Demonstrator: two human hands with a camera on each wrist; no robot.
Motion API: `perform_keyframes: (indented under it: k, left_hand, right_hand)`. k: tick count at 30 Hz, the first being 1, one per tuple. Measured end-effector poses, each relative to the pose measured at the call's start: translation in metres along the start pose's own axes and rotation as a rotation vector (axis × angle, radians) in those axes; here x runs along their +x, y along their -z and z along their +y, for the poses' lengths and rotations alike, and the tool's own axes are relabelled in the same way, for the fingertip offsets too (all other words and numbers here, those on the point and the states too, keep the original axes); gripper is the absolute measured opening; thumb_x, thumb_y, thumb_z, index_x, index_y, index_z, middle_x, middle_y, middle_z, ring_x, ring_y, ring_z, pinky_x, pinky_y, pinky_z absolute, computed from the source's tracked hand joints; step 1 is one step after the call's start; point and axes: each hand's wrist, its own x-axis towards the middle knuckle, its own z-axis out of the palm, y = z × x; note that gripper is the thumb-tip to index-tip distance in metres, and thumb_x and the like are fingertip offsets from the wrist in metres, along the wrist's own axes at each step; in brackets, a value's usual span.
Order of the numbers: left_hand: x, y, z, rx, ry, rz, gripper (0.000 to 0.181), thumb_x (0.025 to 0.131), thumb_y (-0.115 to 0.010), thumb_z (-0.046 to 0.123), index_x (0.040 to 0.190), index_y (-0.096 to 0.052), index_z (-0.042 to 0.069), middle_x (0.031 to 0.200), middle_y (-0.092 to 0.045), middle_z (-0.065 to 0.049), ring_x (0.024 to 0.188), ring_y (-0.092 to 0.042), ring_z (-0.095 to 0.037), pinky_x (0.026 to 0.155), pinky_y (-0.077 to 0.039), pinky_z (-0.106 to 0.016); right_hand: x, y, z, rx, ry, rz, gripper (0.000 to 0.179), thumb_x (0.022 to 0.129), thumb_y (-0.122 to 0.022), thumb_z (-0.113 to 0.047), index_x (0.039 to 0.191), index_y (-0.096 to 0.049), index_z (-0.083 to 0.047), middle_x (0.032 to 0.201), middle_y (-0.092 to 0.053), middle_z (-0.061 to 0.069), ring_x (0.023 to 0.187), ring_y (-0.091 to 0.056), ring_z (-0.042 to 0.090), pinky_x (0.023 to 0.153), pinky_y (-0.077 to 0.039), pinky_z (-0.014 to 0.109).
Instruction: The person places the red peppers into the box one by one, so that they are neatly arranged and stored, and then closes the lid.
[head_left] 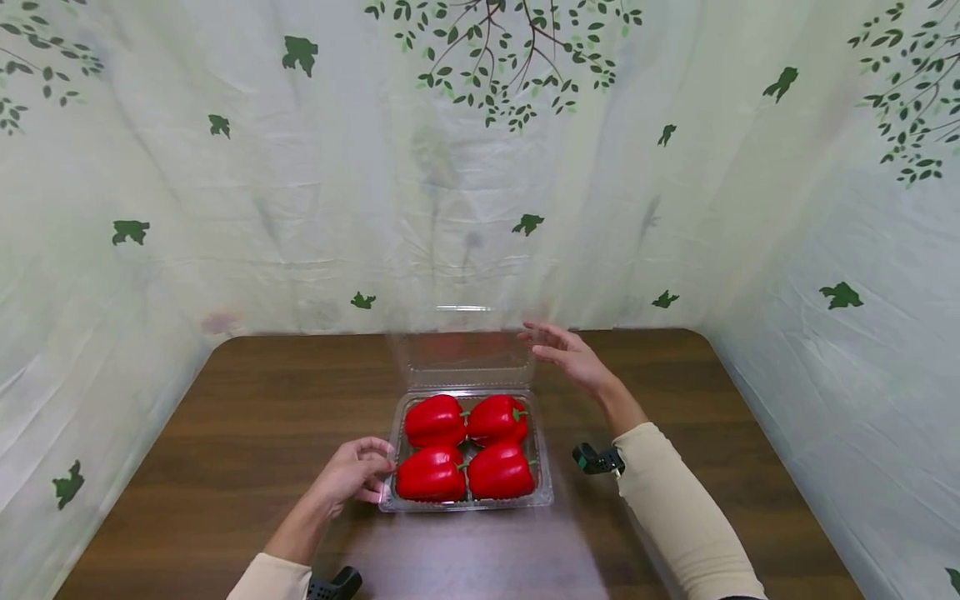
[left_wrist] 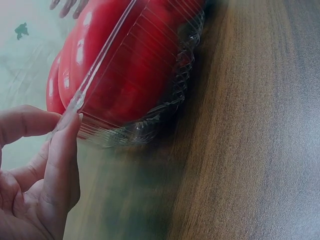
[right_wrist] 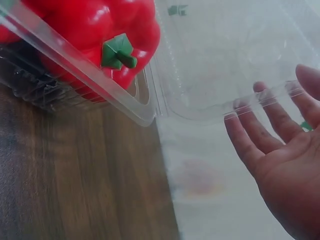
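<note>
A clear plastic clamshell container (head_left: 543,479) sits on the table with several red bell peppers (head_left: 431,473) in its base. Its hinged lid (head_left: 468,358) stands raised at the far side. My left hand (head_left: 354,471) pinches the container's left rim between thumb and fingers; the left wrist view shows the fingertips on the plastic edge (left_wrist: 76,102). At the lid's right edge is my right hand (head_left: 566,357), fingers spread and gently bent. In the right wrist view its fingertips (right_wrist: 240,105) overlap the lid's edge, and a pepper with a green stem (right_wrist: 119,51) lies nearby.
The brown wooden table (head_left: 285,400) reaches back to a pale curtain (head_left: 315,208) printed with leaves and branches, which surrounds it on the far side and both sides. A black wrist camera (head_left: 597,458) is worn on the right wrist.
</note>
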Motion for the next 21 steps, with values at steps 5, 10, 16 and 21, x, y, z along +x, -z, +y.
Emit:
perform_keyframes:
  k: [5,10,16,21]
  left_hand:
    - [0.0,0.0,0.0,-0.009,0.004,-0.004,0.027,0.089,-0.057,0.004,0.113,-0.05,-0.006,0.078,-0.062,-0.005,0.054,-0.056,-0.016,0.053,-0.057,-0.03]
    - [-0.001,0.0,-0.001,-0.016,-0.005,-0.008,0.028,0.089,-0.057,0.004,0.113,-0.05,-0.007,0.077,-0.062,-0.005,0.053,-0.056,-0.016,0.052,-0.057,-0.03]
    - [-0.001,0.001,-0.001,-0.024,-0.009,-0.013,0.028,0.089,-0.056,0.004,0.114,-0.049,-0.007,0.078,-0.062,-0.005,0.054,-0.057,-0.016,0.054,-0.057,-0.03]
    - [0.0,0.002,-0.001,-0.026,-0.016,-0.017,0.028,0.089,-0.055,0.004,0.114,-0.049,-0.007,0.078,-0.062,-0.006,0.054,-0.057,-0.016,0.054,-0.057,-0.029]
  right_hand:
    - [-0.015,-0.012,-0.022,-0.024,0.016,-0.005,0.047,0.098,-0.047,0.0,0.143,-0.037,0.005,0.14,-0.041,0.032,0.132,-0.034,0.048,0.107,-0.03,0.063]
    - [-0.021,-0.016,-0.019,-0.068,0.044,-0.008,0.045,0.097,-0.047,0.003,0.142,-0.038,0.006,0.14,-0.042,0.032,0.132,-0.036,0.046,0.106,-0.032,0.063]
    - [-0.03,-0.012,-0.006,-0.115,0.063,-0.008,0.043,0.095,-0.054,0.0,0.137,-0.044,0.004,0.133,-0.051,0.027,0.121,-0.045,0.049,0.099,-0.047,0.039]
    - [-0.042,-0.011,-0.007,-0.148,0.073,-0.031,0.045,0.093,-0.06,-0.003,0.136,-0.046,0.001,0.125,-0.055,0.023,0.113,-0.052,0.046,0.094,-0.051,0.034]
